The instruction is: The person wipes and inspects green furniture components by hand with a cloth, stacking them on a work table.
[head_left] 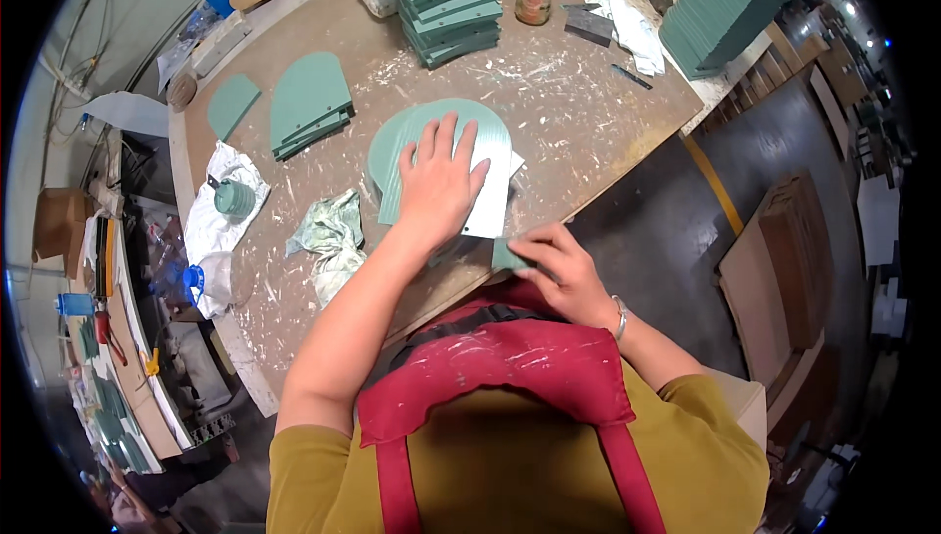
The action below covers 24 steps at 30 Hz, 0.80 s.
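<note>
Pressing left hand [438, 184], fingers spread, on green panel [412, 137]; right hand [564, 269] pinching its edge.

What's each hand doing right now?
Left hand: open, flat on the green panel.
Right hand: closed, pinching a small green piece at the table edge.

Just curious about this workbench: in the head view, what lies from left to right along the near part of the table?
Small green can on white cloth → crumpled rag → left hand flat on the green panel → right hand at the table edge.
</note>
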### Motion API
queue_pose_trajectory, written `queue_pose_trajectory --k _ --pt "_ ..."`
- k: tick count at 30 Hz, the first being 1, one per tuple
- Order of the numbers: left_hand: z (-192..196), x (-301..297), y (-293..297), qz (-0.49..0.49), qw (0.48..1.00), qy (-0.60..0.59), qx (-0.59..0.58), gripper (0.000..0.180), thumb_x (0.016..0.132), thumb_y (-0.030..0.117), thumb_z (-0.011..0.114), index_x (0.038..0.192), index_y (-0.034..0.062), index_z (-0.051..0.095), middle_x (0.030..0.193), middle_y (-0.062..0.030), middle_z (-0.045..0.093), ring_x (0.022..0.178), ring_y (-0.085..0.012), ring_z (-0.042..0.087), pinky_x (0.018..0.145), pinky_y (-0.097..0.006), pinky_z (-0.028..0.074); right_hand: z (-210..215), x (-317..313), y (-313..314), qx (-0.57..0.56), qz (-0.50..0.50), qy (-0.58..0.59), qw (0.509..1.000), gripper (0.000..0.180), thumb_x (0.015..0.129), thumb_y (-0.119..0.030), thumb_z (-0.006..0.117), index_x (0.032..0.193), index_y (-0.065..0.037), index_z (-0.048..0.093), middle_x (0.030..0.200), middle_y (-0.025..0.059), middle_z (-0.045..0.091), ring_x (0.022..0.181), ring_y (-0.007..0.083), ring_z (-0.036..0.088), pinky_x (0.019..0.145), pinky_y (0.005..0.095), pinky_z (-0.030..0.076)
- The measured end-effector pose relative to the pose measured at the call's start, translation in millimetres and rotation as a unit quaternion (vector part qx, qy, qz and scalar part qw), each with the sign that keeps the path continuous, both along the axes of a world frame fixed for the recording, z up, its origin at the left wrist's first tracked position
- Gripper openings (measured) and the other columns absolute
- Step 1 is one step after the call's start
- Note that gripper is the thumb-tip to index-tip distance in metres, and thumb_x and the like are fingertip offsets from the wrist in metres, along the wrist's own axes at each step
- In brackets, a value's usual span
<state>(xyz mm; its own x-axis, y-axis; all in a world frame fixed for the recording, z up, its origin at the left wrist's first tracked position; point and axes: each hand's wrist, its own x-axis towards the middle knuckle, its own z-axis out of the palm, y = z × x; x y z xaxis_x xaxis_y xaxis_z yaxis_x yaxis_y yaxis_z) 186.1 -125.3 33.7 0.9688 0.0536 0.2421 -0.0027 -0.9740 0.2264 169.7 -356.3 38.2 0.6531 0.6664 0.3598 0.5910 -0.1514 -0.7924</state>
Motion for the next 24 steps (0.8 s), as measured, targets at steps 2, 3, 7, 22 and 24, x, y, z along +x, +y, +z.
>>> queue_pose_trajectory --k 2,3,7,22,24 --pt "-2.5 -0.6 3.2 0.004 1.0 -0.004 -0.002 0.055 0.098 0.036 0.055 0.147 0.0109 0.044 0.154 -0.0149 0.037 0.141 -0.0344 0.035 0.11 -0.055 0.029 5.0 -6.8 -2.4 0.003 0.008 0.008 1.0 0.035 0.083 0.0 0.071 0.118 -0.002 0.068 0.108 0.0123 0.061 0.093 0.0266 0.063 0.08 0.0324 0.052" --pt "-0.5 1.1 5.5 -0.002 1.0 -0.004 -0.003 0.055 0.098 0.036 0.055 0.147 0.0109 0.044 0.154 -0.0149 0.037 0.141 -0.0344 0.035 0.11 -0.055 0.029 11.0 -5.7 -3.8 0.003 -0.033 0.033 0.999 0.035 0.083 0.0 0.071 0.118 -0.002 0.068 0.108 0.0123 0.062 0.094 0.0255 0.063 0.081 0.0318 0.052" --pt "20.0 12.1 40.6 -0.138 0.99 0.011 -0.019 0.057 0.096 0.037 0.059 0.148 0.0193 0.045 0.155 -0.0114 0.038 0.141 -0.0359 0.036 0.11 -0.056 0.032 9.9 6.7 -8.1 0.083 -0.12 0.164 0.975 0.034 0.086 -0.001 0.069 0.12 -0.002 0.068 0.109 0.0101 0.062 0.1 0.0197 0.061 0.087 0.0302 0.049" --pt "15.3 9.3 42.3 -0.077 0.994 0.025 0.079 0.061 0.095 0.047 0.058 0.144 0.0116 0.048 0.147 -0.0163 0.044 0.131 -0.0341 0.044 0.101 -0.052 0.038 15.5 15.6 13.9 0.049 -0.225 0.029 0.973 0.032 0.085 -0.008 0.072 0.116 -0.002 0.066 0.106 0.0114 0.06 0.094 0.0246 0.061 0.08 0.0325 0.049" --pt "0.0 9.3 44.4 -0.087 0.993 -0.036 0.064 0.062 0.096 0.047 0.057 0.146 0.0112 0.046 0.15 -0.0174 0.041 0.136 -0.0353 0.04 0.106 -0.053 0.035 17.3 17.9 23.9 0.048 -0.229 -0.003 0.972 0.032 0.085 -0.008 0.072 0.115 -0.002 0.065 0.105 0.0118 0.06 0.094 0.0262 0.061 0.08 0.0332 0.05"
